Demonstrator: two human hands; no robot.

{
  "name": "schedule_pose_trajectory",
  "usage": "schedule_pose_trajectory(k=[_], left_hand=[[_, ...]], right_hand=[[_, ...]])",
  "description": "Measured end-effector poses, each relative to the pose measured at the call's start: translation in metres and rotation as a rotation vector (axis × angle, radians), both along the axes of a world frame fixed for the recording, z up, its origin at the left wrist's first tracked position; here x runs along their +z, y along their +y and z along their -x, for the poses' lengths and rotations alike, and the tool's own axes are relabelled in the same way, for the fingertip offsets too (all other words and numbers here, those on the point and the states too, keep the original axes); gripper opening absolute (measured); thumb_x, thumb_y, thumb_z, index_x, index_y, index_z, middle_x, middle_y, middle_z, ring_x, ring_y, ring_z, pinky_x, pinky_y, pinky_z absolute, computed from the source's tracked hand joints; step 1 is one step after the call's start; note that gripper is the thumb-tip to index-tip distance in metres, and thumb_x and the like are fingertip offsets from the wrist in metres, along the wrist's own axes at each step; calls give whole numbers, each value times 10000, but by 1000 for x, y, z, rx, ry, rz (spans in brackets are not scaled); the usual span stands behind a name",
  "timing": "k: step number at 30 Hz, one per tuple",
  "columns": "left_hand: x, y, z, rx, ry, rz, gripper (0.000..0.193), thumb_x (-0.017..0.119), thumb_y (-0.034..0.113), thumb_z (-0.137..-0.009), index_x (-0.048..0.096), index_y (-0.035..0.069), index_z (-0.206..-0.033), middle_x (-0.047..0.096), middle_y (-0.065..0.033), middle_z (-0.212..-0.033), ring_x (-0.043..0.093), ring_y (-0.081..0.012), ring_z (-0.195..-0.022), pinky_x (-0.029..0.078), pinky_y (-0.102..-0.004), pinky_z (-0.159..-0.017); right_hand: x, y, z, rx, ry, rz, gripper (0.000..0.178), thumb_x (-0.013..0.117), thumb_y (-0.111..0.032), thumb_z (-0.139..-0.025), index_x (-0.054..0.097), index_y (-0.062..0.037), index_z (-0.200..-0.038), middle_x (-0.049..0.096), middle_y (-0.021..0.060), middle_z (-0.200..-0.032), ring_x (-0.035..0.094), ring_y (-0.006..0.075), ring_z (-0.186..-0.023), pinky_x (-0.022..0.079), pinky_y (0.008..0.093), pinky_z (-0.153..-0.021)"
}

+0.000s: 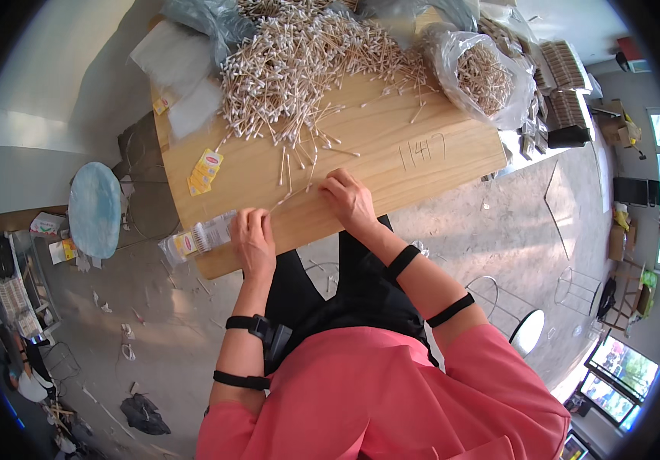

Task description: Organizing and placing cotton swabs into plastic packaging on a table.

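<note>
Tabletop point(376, 115) below hands point(255, 239) point(351, 202) (both curled)

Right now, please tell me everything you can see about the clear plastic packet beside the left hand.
The clear plastic packet is long and narrow, with a shiny, slightly wrinkled film. A yellow printed label shows toward its left end, and whitish, stick-like contents show in a row beside it. It lies slanted at the near left corner of the wooden table, its left end sticking out past the edge. The left hand is at its right end; whether it grips is unclear.
</note>
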State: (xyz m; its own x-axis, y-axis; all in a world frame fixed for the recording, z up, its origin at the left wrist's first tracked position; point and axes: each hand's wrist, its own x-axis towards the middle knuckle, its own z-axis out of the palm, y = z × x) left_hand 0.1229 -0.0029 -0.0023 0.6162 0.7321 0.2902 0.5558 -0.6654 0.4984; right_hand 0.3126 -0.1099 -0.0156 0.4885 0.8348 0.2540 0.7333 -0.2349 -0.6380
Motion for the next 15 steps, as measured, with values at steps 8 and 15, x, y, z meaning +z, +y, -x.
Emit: schedule_pose_trajectory(k=[8,15], left_hand=[[2,-8,-47,-56,-48,74,169,668,128,-880,627,88,-1039,577,-82,-1060,575,-315,-1004,453,-464,-825],[-6,-4,-25,-163,-32,45,175,702,84,-840,624,93,-996,572,-61,-1039,571,-290,-977,441,-429,-844]], right_hand=[[16,22,-3,-27,49,59,186,574,-42,-847,654,-97,-1005,591,78,-1030,648,304,-922,547,412,-720],[9,18,-44,127,-134,60,219,557,-39,-854,627,-110,-1049,582,78,-1086,648,307,-916,554,400,-696]])
